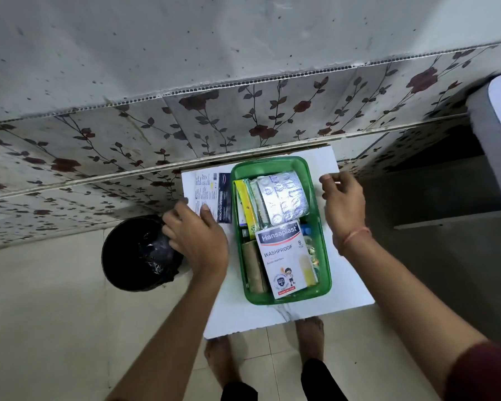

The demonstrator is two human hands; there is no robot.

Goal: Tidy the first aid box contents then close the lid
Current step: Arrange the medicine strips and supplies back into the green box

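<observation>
A green plastic first aid box (324, 273) lies open on a small white table (347, 287). Inside it are a white Hansaplast plaster carton (284, 259), silver tablet strips (284, 198), a yellow-green carton (245, 204) and a brown roll (253, 267). Left of the box, a white and dark blue medicated dressings carton (214, 195) lies flat on the table. My left hand (197, 238) rests on its near end, fingers curled around the edge. My right hand (343, 204) hovers right of the box, fingers loosely apart, holding nothing. No lid is visible.
A black bin (139, 253) lined with a black bag stands on the floor left of the table. A floral tiled wall (243, 117) runs behind the table. A white appliance edge (498, 140) is at the far right. My bare feet (310, 334) are under the table's near edge.
</observation>
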